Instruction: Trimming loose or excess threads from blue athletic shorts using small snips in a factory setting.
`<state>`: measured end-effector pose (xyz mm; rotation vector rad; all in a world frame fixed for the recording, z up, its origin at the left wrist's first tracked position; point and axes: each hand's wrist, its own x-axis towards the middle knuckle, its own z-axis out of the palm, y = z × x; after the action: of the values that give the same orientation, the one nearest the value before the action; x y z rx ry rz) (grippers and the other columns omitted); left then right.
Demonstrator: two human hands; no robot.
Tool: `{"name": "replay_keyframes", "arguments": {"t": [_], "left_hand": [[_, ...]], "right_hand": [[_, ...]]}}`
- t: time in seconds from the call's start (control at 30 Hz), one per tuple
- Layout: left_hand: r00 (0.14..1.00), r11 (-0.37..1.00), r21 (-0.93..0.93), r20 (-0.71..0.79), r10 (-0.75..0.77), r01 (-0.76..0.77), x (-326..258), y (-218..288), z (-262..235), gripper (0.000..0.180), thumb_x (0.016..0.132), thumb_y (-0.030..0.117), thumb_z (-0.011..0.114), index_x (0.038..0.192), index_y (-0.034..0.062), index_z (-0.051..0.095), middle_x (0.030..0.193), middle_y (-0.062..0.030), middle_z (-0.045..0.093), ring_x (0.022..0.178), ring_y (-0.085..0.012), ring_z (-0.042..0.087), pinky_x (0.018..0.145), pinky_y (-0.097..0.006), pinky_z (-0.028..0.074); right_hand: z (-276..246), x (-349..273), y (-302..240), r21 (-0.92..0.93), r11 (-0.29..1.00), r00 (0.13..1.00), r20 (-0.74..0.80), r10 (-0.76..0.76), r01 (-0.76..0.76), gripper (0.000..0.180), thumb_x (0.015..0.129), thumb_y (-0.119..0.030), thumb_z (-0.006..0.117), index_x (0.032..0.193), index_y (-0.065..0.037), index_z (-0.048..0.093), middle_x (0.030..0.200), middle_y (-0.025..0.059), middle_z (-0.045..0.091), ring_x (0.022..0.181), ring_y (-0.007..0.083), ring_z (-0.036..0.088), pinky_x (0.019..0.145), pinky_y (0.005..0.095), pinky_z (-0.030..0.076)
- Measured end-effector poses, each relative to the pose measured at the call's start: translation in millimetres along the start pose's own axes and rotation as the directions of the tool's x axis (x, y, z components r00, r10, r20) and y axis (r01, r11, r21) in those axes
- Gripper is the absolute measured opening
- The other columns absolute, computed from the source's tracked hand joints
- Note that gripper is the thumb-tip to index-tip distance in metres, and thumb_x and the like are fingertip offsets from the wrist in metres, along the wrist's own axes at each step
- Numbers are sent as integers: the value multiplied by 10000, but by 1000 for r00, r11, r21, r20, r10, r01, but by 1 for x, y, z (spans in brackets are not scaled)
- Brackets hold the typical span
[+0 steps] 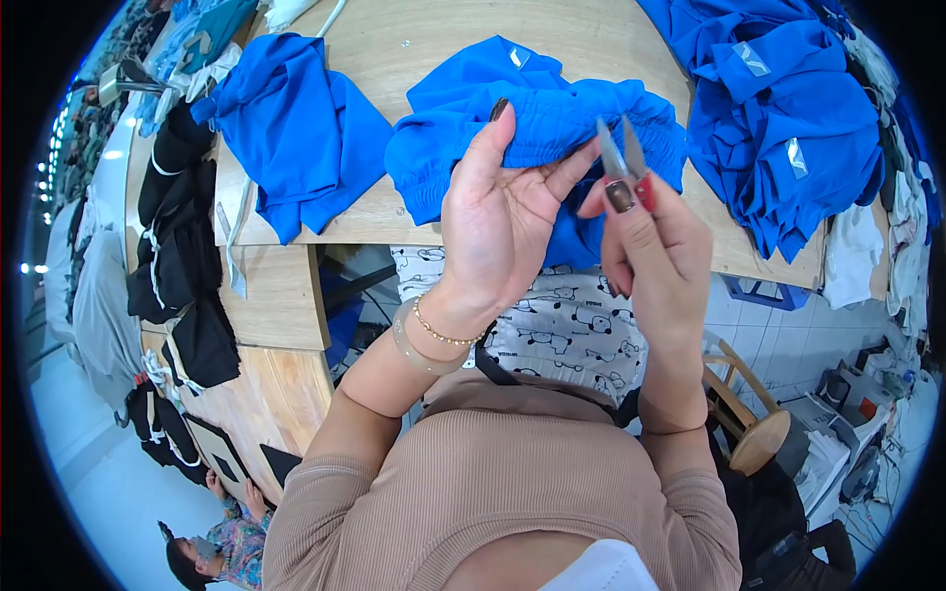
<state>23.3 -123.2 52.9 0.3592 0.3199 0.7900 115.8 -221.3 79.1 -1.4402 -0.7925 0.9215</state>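
In front of me, at the table's near edge, lies a bright blue garment [547,128] with a gathered elastic waistband. My left hand [498,222] has its palm turned up and grips that waistband, the thumb on top and most fingers hidden in the cloth. Small thread snips [613,153] with a red handle are held in my right hand [655,241]. Their two blades stand apart, pointing up, close to the left fingertips and in front of the waistband. Part of the garment hangs over the edge toward my lap.
Another blue garment [296,133] lies to the left on the wooden table [591,39]. More blue garments [778,128] are heaped at the right. Black cloth bundles [177,227] line the far left. A wooden stool [759,443] stands at lower right. Another person [222,547] works at lower left.
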Motion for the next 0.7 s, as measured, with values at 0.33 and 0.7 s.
{"name": "replay_keyframes", "arguments": {"t": [0.33,0.7], "left_hand": [[999,999,-29,12,-46,46,-1,0,0,353,971,300,369,1120,16,518,1162,-144,584,1110,-274,551,1010,-371,400],[998,998,-28,1,-57,57,0,1,0,362,968,308,378,1109,9,526,1162,-145,583,1118,-268,545,1026,-374,389]], "right_hand": [[8,1,4,15,1000,1000,-6,-12,12,290,972,-240,449,863,2,566,489,-48,407,392,5,311,387,180,185],[9,2,4,-8,1000,999,-33,-17,17,287,968,-244,456,855,-6,570,487,-52,402,395,4,310,391,178,182]]}}
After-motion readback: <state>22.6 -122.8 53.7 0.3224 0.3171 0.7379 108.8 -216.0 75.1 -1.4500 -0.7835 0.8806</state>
